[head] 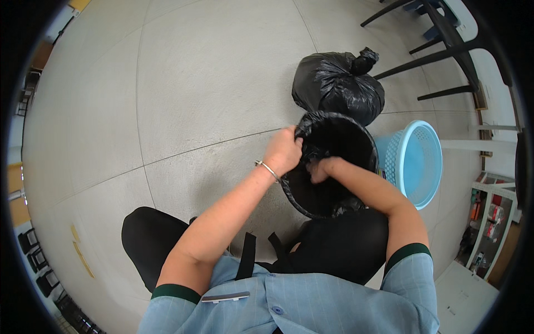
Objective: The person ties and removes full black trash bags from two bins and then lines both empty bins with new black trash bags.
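A round bin lined with a black plastic bag stands in front of me, its mouth tilted up toward me. The liner is folded over the bin's rim, and the outer wall is mostly hidden. My left hand, with a metal bangle on its wrist, grips the lined rim on the left side. Inside the mouth is my right hand, close to a bunched part of the liner. Its fingers are blurred and partly lost in the dark, so whether they pinch the plastic is unclear.
A full, knotted black garbage bag sits on the tiled floor just beyond the bin. On the right, a light-blue perforated plastic basket lies tipped on its side. Dark chair legs stand upper right, near a glass-doored cabinet.
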A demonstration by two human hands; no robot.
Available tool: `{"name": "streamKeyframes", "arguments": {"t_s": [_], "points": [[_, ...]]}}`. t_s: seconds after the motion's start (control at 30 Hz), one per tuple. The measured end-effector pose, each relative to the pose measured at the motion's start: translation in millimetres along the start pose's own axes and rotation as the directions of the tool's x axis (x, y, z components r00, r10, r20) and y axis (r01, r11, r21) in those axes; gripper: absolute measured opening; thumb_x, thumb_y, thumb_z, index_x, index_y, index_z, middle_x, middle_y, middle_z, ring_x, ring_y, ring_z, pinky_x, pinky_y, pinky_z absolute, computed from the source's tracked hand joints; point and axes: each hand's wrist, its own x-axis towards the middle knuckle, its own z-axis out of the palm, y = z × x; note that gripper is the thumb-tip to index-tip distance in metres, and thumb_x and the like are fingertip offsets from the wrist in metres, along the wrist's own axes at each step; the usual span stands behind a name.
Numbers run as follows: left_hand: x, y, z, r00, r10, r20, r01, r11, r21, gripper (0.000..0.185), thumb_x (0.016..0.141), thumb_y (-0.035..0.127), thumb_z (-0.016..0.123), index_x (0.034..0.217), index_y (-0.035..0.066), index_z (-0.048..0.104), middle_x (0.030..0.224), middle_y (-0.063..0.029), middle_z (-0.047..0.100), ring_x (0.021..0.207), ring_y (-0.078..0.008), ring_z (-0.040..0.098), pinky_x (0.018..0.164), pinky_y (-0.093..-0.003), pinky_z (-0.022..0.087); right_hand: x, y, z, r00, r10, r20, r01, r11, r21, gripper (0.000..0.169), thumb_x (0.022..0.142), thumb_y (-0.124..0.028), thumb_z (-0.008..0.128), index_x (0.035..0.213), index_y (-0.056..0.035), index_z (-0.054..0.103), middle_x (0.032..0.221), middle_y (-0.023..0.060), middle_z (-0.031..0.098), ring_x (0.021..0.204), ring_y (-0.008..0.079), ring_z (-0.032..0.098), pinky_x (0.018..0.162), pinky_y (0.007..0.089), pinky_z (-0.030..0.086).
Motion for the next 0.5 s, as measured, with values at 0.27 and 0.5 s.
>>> {"name": "streamKeyframes", "arguments": {"t_s": [0.27, 0.5], "points": [[19, 0, -33, 1.000, 0.018, 0.024, -0.020, 0.997, 0.070, 0.022, 0.085, 0.015, 0.062, 0.095, -0.004, 0.062, 0.089, -0.0287, 0.064, 0.089, -0.0462, 0.061, 0.078, -0.0483, 0.049, 28, 27, 0, 0.983, -0.077, -0.166, 0.053, 0.988, -0.145, 0.058, 0.084, -0.018, 0.044, 0.141, -0.0036, 0.043, 0.143, 0.0181, 0.046, 0.132, 0.0312, 0.044, 0.109, 0.0422, 0.036], [20, -37, -83, 0.992, -0.118, -0.037, 0.122, 0.986, 0.115, 0.032, 0.086, 0.019, 0.063, 0.102, -0.008, 0.061, 0.086, -0.0224, 0.068, 0.080, -0.0238, 0.065, 0.073, -0.0400, 0.051, -78, -23, -117, 0.822, -0.196, -0.535, 0.315, 0.939, 0.140, 0.043, 0.087, -0.013, 0.052, 0.129, -0.0057, 0.055, 0.127, 0.0183, 0.057, 0.114, 0.0324, 0.057, 0.095, 0.0410, 0.047]]}}
